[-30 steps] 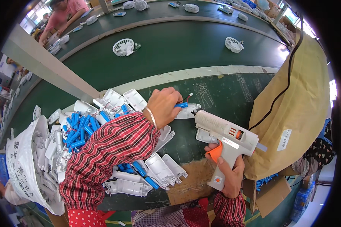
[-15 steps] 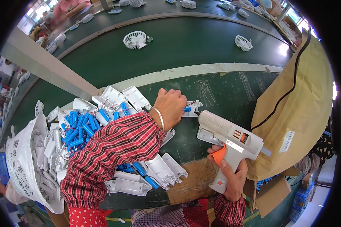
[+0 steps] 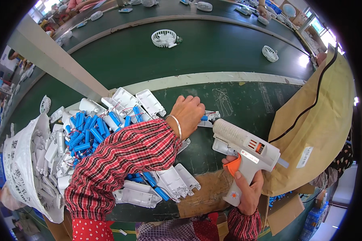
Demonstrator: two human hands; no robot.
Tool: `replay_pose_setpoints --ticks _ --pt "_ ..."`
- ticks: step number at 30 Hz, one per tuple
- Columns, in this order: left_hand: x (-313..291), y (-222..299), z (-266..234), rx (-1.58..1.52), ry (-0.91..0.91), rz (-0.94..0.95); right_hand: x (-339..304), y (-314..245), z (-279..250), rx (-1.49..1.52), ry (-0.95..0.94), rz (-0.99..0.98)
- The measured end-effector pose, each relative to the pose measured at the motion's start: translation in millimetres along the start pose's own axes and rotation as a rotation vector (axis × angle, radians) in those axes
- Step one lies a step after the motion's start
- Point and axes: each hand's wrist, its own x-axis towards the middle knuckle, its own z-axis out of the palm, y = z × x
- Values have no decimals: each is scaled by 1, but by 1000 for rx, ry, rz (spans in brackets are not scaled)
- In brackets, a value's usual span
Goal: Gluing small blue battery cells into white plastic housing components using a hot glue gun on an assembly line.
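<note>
My right hand grips a white glue gun with an orange trigger, its nozzle pointing up and left. That nozzle sits at the right end of a white plastic casing half, which has a blue battery cell inside. My left hand closes over the left end of this casing, hiding part of it; its fingertips are mostly out of sight. Another white casing half lies beneath the gun. Under and beside my left sleeve are several white casing halves and blue battery cells with thin wires.
A white sack of plastic parts stands at the left. At the right are a tan bag with a black cord over it and an open cardboard box. White fan housings sit on the green belt beyond a pale rail; people work farther back.
The view has shifted slightly, and the fan housings on the belt appear farther right. Both hands keep their holds, with the gun's nozzle still by the casing.
</note>
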Motion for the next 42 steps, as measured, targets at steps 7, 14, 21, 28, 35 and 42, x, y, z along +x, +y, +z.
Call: replay_pose_setpoints --ticks 7,14,21,28,35,42 --pt "-4 -3 -3 -153 30 -50 10 -1 3 -34 -22 -1" --pt "-3 -5 -5 -225 -11 -83 12 -3 4 -164 8 31" --pt "-6 -5 -5 -273 52 -76 18 -14 5 -245 -32 56" --pt "-7 -6 -3 -263 59 -66 23 -21 11 -320 -34 73" --pt "-6 -6 -1 -284 48 -85 22 -22 10 -324 -40 79" --pt "-6 -8 2 -296 63 -69 15 -24 6 -304 -37 112"
